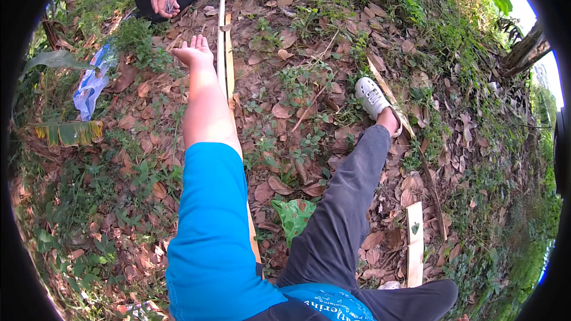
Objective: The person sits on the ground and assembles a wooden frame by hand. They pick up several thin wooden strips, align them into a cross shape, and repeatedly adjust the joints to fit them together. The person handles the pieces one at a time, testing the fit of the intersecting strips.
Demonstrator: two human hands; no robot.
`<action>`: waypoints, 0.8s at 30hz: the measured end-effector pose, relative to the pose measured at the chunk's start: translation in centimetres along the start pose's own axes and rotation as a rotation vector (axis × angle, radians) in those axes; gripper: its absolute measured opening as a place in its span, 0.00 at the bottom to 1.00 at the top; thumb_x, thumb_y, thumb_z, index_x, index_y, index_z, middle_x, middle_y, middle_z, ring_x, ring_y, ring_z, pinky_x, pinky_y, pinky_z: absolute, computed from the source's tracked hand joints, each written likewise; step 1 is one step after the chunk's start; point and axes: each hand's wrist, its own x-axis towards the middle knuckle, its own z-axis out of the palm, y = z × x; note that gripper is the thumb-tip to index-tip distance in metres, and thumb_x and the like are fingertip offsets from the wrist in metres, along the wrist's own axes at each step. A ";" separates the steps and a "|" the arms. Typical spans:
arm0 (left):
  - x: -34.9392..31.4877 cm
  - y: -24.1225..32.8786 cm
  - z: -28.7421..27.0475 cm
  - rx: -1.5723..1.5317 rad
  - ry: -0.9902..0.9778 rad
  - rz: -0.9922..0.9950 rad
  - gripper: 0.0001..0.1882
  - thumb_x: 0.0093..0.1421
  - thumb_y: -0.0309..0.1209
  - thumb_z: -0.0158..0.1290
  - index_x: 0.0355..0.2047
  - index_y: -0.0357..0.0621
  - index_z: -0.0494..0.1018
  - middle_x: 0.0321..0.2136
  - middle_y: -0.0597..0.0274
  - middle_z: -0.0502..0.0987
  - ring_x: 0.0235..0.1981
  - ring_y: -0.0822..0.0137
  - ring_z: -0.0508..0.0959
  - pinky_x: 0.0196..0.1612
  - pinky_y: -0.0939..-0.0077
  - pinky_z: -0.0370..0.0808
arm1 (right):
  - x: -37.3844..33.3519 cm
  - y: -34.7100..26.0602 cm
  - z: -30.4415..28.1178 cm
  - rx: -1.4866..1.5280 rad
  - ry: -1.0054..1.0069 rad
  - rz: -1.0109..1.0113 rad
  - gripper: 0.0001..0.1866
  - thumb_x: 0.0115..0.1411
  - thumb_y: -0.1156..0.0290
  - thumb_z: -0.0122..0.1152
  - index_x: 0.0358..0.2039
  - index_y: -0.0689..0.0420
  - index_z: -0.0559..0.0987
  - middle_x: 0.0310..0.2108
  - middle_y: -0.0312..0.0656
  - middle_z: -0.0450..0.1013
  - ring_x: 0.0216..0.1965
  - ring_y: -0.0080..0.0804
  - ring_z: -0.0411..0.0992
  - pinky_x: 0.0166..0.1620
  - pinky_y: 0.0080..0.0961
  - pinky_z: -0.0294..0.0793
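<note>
My left hand [195, 52] reaches forward at the end of an outstretched arm in a blue sleeve. Its palm faces up with the fingers stretched out, and I see nothing in it. Ahead of it, another person's hand [162, 1] lies palm up, with several thin grey nail-like pieces [169, 6] in it; a gap separates the two hands. Just right of my left hand, long narrow wooden strips [222, 53] run along the ground, partly hidden lower down by my arm. My right hand is out of the picture.
My leg stretches forward, its foot in a white clog [372, 96] beside a thin wooden piece [386, 92]. A short pale board [414, 249] lies at lower right. A blue-and-white plastic bag [89, 89] lies left. Dry leaves and weeds cover the ground; a trunk [526, 52] stands far right.
</note>
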 end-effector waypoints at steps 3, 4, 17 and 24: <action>3.7 0.1 0.7 0.037 -0.007 0.045 0.48 0.68 0.69 0.24 0.73 0.39 0.45 0.69 0.36 0.57 0.68 0.39 0.64 0.69 0.46 0.63 | -2.4 -1.5 2.4 -0.025 0.025 0.030 0.16 0.69 0.54 0.54 0.56 0.32 0.77 0.31 0.22 0.73 0.29 0.20 0.70 0.32 0.27 0.70; 4.5 -0.1 0.9 0.064 -0.004 0.056 0.49 0.68 0.69 0.24 0.73 0.39 0.45 0.69 0.35 0.57 0.67 0.39 0.64 0.69 0.46 0.63 | -3.0 -1.9 3.0 -0.035 0.031 0.037 0.16 0.69 0.54 0.54 0.56 0.32 0.77 0.31 0.22 0.73 0.29 0.20 0.70 0.32 0.27 0.70; 10.1 -3.0 0.9 -0.024 0.057 0.160 0.48 0.69 0.68 0.20 0.54 0.28 0.61 0.45 0.38 0.73 0.43 0.50 0.79 0.49 0.49 0.83 | -7.5 -4.8 8.2 -0.065 0.094 0.064 0.16 0.70 0.56 0.54 0.57 0.34 0.77 0.33 0.24 0.73 0.28 0.20 0.69 0.30 0.26 0.70; 10.9 -3.7 -0.4 -0.039 0.087 0.144 0.43 0.71 0.66 0.21 0.37 0.35 0.67 0.33 0.48 0.77 0.25 0.63 0.76 0.28 0.70 0.79 | -8.2 -5.7 6.1 -0.089 0.130 0.062 0.17 0.70 0.57 0.54 0.58 0.35 0.76 0.34 0.25 0.73 0.28 0.20 0.69 0.29 0.25 0.69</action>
